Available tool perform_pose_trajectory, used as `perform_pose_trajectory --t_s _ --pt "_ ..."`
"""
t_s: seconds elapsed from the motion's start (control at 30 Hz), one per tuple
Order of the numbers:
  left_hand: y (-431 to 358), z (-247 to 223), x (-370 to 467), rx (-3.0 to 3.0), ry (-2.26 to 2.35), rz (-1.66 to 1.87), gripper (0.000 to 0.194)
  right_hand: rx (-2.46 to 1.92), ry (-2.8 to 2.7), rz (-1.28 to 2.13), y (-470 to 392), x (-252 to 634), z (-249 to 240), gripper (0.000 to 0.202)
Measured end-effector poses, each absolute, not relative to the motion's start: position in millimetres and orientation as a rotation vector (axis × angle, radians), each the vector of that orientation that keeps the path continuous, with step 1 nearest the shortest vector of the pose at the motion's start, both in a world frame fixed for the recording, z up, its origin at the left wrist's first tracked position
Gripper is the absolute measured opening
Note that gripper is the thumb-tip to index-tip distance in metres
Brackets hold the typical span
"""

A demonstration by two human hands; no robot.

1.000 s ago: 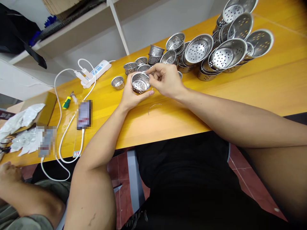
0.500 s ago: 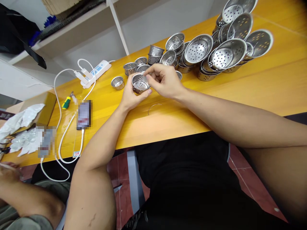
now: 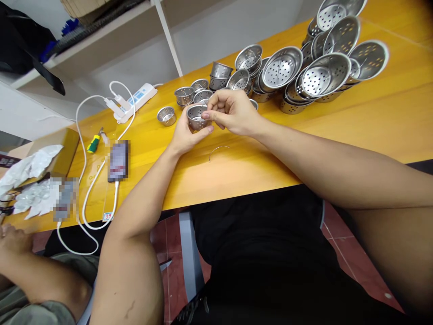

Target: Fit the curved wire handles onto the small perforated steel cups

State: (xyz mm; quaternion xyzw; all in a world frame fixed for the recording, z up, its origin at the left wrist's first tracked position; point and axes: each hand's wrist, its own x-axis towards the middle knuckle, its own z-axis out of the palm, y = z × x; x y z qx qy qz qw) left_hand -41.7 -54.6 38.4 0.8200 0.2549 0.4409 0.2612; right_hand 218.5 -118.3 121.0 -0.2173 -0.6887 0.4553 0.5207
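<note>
A small perforated steel strainer cup (image 3: 195, 118) is held upright by my left hand (image 3: 185, 136), its fingers and thumb wrapped round the wall. At the cup's right rim, my right hand (image 3: 234, 112) has thumb and forefinger pinched together. Whatever lies between those fingertips is too small to make out. On the table just in front of my hands lies a thin curved wire (image 3: 216, 150). Another small strainer cup (image 3: 166, 116) stands to the left of the held one, and several more small cups (image 3: 184, 95) sit just behind it.
Stacked larger strainer cups (image 3: 282, 67) fill the back right of the table (image 3: 368, 131). To the left are a power strip (image 3: 138, 101) with white cables, a phone (image 3: 118, 160), a screwdriver (image 3: 94, 142) and plastic bags (image 3: 37, 196). Another person's arm (image 3: 37, 271) rests at lower left.
My right thumb and forefinger have shifted slightly along the held cup's rim, with the thumb now straighter. My left hand keeps its hold. The other person's hand at lower left has moved a little.
</note>
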Motion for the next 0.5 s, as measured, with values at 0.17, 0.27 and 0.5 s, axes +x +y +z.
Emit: perform_pose_trajectory --t_s 0.17,0.27,0.5 --pt "-62 42 -34 2.268 0.752 1.207 0.102 -0.677 -1.662 1.078 -116 220 119 0.075" --pt "-65 45 -32 2.288 0.781 1.191 0.1 -0.728 -1.679 1.082 -115 221 120 0.073" --pt "-73 52 -30 2.314 0.803 1.167 0.099 -0.75 -1.696 1.099 -112 224 120 0.071"
